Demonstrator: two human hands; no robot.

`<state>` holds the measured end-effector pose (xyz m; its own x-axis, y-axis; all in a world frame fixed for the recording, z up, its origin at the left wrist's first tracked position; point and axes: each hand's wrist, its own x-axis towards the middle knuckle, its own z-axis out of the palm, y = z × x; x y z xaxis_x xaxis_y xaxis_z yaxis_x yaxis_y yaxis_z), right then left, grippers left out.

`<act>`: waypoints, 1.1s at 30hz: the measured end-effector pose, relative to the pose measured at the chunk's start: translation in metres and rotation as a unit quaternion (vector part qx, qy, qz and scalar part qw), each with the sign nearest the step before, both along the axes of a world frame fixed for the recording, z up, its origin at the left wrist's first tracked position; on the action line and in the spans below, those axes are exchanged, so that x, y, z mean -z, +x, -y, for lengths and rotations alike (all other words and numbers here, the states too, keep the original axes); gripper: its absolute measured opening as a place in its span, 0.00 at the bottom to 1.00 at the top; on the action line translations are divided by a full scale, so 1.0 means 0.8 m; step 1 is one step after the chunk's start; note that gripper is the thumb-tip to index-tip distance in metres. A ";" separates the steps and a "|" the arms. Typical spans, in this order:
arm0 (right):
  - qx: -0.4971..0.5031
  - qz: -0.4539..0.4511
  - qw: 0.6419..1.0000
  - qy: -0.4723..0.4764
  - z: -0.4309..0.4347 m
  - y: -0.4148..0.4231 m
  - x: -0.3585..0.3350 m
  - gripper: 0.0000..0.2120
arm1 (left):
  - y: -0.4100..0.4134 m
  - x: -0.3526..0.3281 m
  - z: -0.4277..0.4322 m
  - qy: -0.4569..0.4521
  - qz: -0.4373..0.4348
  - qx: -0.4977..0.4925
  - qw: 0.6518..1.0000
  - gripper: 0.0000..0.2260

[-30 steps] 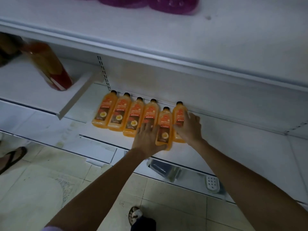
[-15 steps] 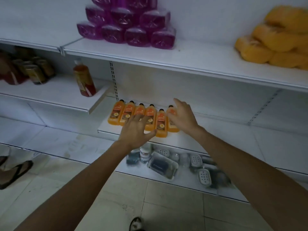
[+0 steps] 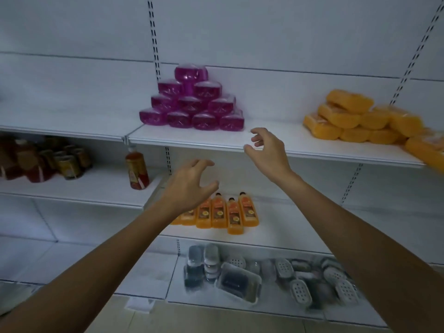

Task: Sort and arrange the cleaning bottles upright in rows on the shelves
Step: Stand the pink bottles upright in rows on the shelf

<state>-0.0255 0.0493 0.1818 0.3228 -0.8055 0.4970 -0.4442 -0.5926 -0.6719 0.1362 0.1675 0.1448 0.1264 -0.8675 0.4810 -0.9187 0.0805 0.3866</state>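
Several orange bottles with black caps stand upright in a row on a low white shelf; one of them sits slightly forward of the others. My left hand hovers in front of the left end of the row, fingers loosely curled, holding nothing. My right hand is raised higher, in front of the edge of the upper shelf, fingers relaxed and empty. A single red-orange bottle stands upright on the left middle shelf.
A pyramid of purple packs and a heap of orange sponges lie on the upper shelf. Dark jars and bottles crowd the far left shelf. Soap dishes and plastic boxes fill the bottom shelf.
Both hands have left the orange bottles and risen away from the row. The view has tilted up and pulled back, showing the upper shelves.
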 end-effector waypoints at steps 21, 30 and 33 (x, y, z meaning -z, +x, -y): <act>0.033 0.036 0.994 0.100 0.180 0.130 -0.069 0.25 | 0.268 -0.084 0.138 -0.063 -0.271 -0.092 0.956 0.26; 0.060 0.066 0.975 0.204 0.279 0.159 -0.047 0.28 | 0.372 -0.077 0.254 0.065 -0.211 -0.057 0.974 0.56; 0.053 0.050 0.964 0.257 0.302 0.167 -0.051 0.32 | 0.378 -0.076 0.291 0.099 -0.216 0.030 0.971 0.59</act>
<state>0.1078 -0.1925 0.2225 0.1972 -0.9792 0.0470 -0.4018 -0.1244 -0.9073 0.4388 -0.0652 0.2059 0.2263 -0.9493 0.2180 -0.6636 0.0136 0.7479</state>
